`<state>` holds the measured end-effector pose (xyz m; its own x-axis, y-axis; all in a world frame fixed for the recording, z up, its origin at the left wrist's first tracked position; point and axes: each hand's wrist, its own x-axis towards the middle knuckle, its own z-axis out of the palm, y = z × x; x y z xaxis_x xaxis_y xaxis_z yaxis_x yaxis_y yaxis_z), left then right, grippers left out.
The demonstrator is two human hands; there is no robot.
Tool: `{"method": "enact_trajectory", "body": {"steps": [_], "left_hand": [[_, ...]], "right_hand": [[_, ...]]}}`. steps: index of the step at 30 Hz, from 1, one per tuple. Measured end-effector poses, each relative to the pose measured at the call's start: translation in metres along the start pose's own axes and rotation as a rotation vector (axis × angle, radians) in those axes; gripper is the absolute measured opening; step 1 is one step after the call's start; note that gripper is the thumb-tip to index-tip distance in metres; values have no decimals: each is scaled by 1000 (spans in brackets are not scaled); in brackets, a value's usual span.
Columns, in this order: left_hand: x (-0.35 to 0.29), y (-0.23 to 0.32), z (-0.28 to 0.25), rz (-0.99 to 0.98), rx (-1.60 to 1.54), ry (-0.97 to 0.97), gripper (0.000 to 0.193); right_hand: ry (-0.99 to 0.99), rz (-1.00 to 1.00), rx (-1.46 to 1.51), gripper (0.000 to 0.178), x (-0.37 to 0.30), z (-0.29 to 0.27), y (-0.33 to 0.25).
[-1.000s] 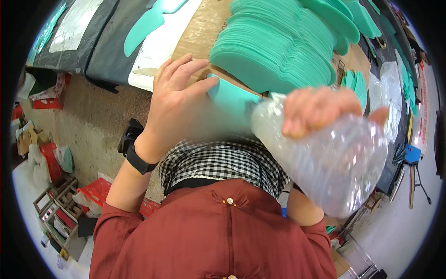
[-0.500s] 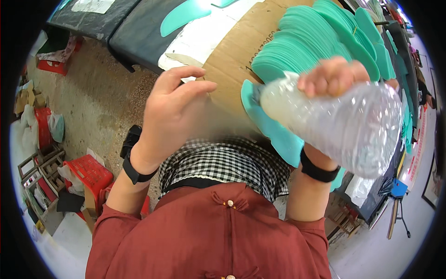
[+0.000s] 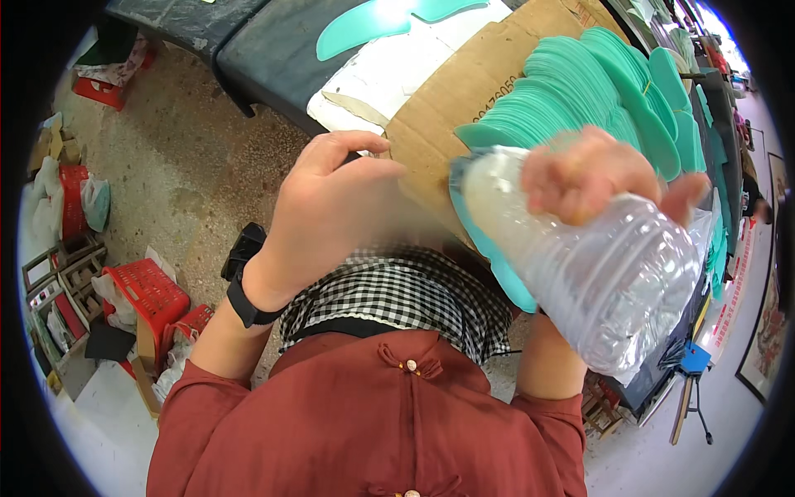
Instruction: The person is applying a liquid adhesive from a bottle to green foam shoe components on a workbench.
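Observation:
My right hand, blurred, is wrapped round a clear ribbed plastic bottle that lies tilted, its cloudy whitish narrow end toward the left. A dark tip shows at that end. Under the bottle, a green insole-shaped sheet is partly hidden. To the left, my left hand is raised near the cardboard's edge, thumb and forefinger apart and nothing visible between them; its other fingers are hidden. Beyond the bottle, a fanned stack of thin green insole-shaped sheets lies on brown cardboard.
More green sheets lie on a white board on the dark table. Red plastic baskets stand on the floor at left, beside a wooden rack. A blue-topped stand is at right.
The bottle's wide end has swung downward and a little left, with my right hand still on it. My left hand has shifted slightly right, its thumb and forefinger closer together. The view has shifted a little.

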<state>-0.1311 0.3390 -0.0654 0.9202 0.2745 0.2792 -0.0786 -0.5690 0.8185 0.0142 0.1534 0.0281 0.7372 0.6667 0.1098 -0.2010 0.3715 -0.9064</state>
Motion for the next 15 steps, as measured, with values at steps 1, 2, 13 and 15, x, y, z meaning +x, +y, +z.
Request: {"method": "enact_trajectory", "body": {"steps": [1, 2, 13, 15], "left_hand": [[0, 1, 1, -6, -35, -8, 23], [0, 1, 0, -10, -35, -11, 23], [3, 3, 8, 71, 57, -33, 22], [4, 9, 16, 90, 35, -60, 23]], "right_hand": [[-30, 28, 3, 83, 7, 5, 4], [-59, 56, 5, 83, 10, 7, 5], [103, 23, 196, 73, -9, -24, -6], [52, -68, 88, 68, 11, -22, 0]]}}
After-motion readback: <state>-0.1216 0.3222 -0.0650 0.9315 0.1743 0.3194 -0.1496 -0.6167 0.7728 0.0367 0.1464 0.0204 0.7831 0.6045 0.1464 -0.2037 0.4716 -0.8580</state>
